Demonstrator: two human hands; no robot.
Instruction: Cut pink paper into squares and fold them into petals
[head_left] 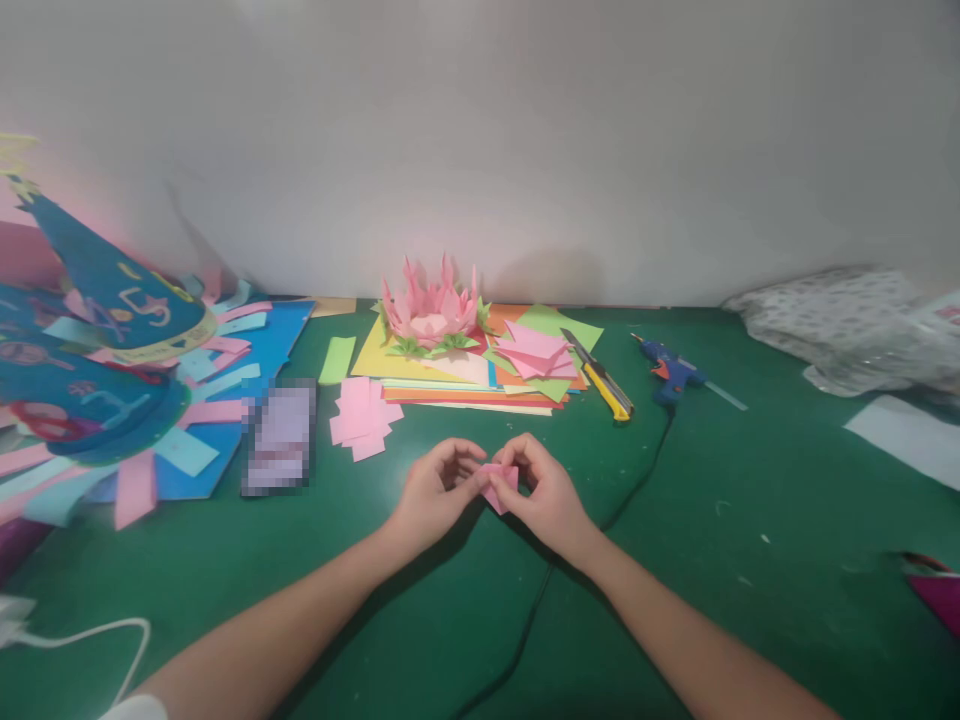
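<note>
A small pink paper piece (499, 487) is pinched between both hands above the middle of the green surface (750, 520), toward its near edge. The left hand (435, 490) is curled, fingers (469, 470) closed on the paper's left side. The right hand (544, 495) is curled too, fingers (517, 462) clamped on the paper's right and top side. The paper is partly hidden by the fingers; its fold cannot be made out.

Just beyond the hands, left of centre, a loose pile of pink paper slips (362, 415) is laid flat. Further back, toward the far edge by the wall, a stack of coloured paper sheets (450, 385) is seen, with a pink paper lotus flower (430, 305) set on it and a heap of folded pink pieces (536, 350) on its right part. A yellow utility knife (604, 380) lies just right of the stack. A blue glue gun (671, 370) lies near the knife, its black cord (637, 480) run toward the near edge past the right hand. A green paper strip (337, 358) lies left of the stack. Blue paper cones with pink and light-blue strips (112, 340) are piled at the left edge. A wrapped bundle (840, 320) sits at the far right corner.
</note>
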